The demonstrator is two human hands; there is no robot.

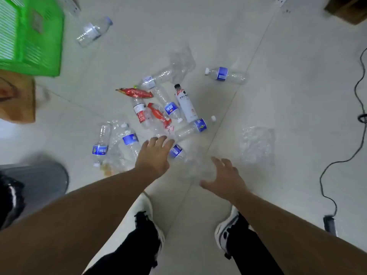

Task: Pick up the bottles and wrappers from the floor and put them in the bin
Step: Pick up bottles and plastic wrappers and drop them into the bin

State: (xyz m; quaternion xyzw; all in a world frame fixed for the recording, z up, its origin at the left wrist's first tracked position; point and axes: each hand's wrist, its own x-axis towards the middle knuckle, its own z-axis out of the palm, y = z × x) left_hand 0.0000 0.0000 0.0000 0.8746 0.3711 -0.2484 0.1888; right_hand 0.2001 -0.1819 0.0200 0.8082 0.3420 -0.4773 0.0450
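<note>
Reaching down over the litter, both hands are spread and hold nothing. Left hand (pixel 154 153) hangs with fingers straight, tips over a clear bottle with a blue label (pixel 177 151) at the near edge of the pile. Right hand (pixel 224 178) is beside it, fingers fanned, above crumpled clear plastic (pixel 195 167); contact cannot be told.

Bottles lie scattered on the pale tiled floor (pixel 278 96). White bottle with a black cap (pixel 185 104) lies in the middle of the heap, a red wrapper (pixel 136 92) to its left, a second red wrapper (pixel 159 116) among the clear bottles. One bottle (pixel 226 74) lies apart to the right, another (pixel 93 31) far off near a green basket (pixel 29 36). A clear bag (pixel 256 144) lies right of the pile.

Grey bin (pixel 39 183) stands at the left, near the left arm. Black cable (pixel 357 116) runs along the right edge.
</note>
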